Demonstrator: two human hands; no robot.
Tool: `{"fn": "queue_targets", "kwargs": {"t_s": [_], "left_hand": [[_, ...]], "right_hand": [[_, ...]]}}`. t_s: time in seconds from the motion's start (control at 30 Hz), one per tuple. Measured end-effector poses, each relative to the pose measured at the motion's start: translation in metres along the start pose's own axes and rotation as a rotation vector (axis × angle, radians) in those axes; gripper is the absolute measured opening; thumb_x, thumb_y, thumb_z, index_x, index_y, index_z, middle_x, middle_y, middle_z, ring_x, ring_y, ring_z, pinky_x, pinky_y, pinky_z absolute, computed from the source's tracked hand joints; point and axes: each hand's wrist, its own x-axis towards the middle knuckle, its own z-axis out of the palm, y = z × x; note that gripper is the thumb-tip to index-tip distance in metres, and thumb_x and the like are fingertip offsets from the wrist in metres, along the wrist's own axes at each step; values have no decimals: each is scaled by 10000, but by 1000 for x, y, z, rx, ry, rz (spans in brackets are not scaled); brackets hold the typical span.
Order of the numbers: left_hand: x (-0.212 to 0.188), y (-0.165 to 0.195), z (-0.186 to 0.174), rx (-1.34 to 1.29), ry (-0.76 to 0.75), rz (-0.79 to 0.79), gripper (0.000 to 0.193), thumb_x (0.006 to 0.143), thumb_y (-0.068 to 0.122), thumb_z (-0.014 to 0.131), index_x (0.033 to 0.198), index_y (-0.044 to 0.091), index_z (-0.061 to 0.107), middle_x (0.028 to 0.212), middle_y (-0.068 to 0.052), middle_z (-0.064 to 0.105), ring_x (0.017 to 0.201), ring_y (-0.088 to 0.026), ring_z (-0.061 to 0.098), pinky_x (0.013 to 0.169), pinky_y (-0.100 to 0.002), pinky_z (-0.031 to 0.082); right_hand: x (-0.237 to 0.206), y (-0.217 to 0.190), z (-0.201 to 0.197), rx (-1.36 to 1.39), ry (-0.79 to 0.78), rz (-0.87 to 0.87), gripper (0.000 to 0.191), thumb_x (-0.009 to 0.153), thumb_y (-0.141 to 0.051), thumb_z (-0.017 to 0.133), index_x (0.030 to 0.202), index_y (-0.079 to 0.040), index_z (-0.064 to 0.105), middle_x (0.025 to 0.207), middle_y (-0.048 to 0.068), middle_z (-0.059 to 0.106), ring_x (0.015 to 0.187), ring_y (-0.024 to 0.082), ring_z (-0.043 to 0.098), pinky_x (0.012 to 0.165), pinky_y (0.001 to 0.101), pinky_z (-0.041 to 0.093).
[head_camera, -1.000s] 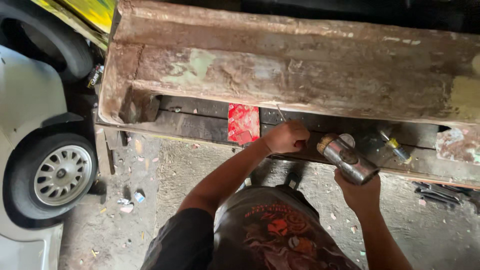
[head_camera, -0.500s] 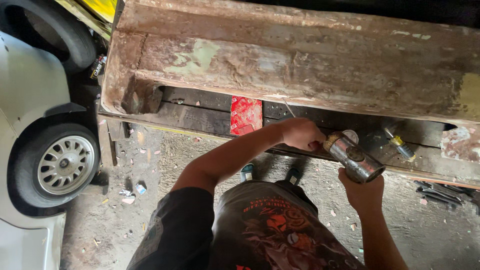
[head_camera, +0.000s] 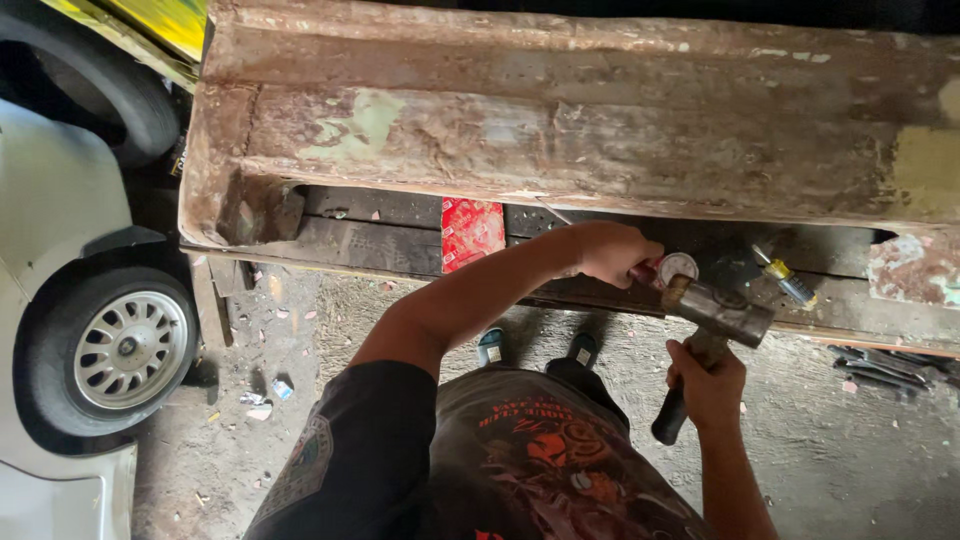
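A dusty concrete floor (head_camera: 300, 400) is lying under a long rusty metal channel (head_camera: 560, 130) that is stretching across the top of the view, with a dark lower ledge (head_camera: 370, 240) running beneath it. Compared with half a second ago, the left hand (head_camera: 612, 252) is sitting a little further right along the ledge, and the hammer (head_camera: 712, 318) is now hanging just beside it, its rusty head (head_camera: 718, 310) almost touching the fist. The left hand is closed tight around a tool with a red grip (head_camera: 645, 272), though most of that tool is hidden inside the fingers and I cannot tell what kind it is. The right hand (head_camera: 708, 385) is wrapped around the hammer's dark handle (head_camera: 672, 418), lower down and nearer the body. A small round tin (head_camera: 677, 268) is resting on the ledge right behind the hammer head, and a yellow-and-blue screwdriver (head_camera: 783, 278) is lying further right. A red packet (head_camera: 472, 232) is standing on the ledge to the left of the arm. Off to the left a white car is parked, its wheel (head_camera: 125, 350) facing us, and the person's feet in sandals (head_camera: 540, 348) are showing below the ledge.
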Motion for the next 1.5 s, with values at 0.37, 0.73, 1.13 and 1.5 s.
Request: {"fn": "queue_targets", "kwargs": {"t_s": [0.37,0.73,1.13,1.5], "left_hand": [[26,-23,14,95,199,-33,325,851,244,752,1067,96,560,843,-140,732,825,-366,728,678,-503,535],[31,-25,44,212,263,-19,313,938,368,666,1064,99,570,822,-162,728,751,-400,725,618,-514,556],[27,-30,42,440,675,53,302,944,326,673,1016,78,516,802,-130,706,697,-326,727,549,-414,565],[23,-23,24,379,667,7,340,928,339,706,1003,74,507,790,-155,698,736,-360,722,609,-452,573]], "right_hand": [[22,11,8,207,-11,57,224,944,-73,693,824,-52,505,570,27,489,417,141,461,412,321,390],[18,15,7,242,56,64,157,944,-42,680,870,-33,542,585,34,489,423,149,459,417,320,372],[22,4,12,193,14,45,151,945,-60,677,877,-24,546,602,33,513,445,137,475,429,319,398],[41,3,16,181,-21,-28,178,935,-50,679,826,-20,541,585,43,509,421,146,468,407,322,384]]}}
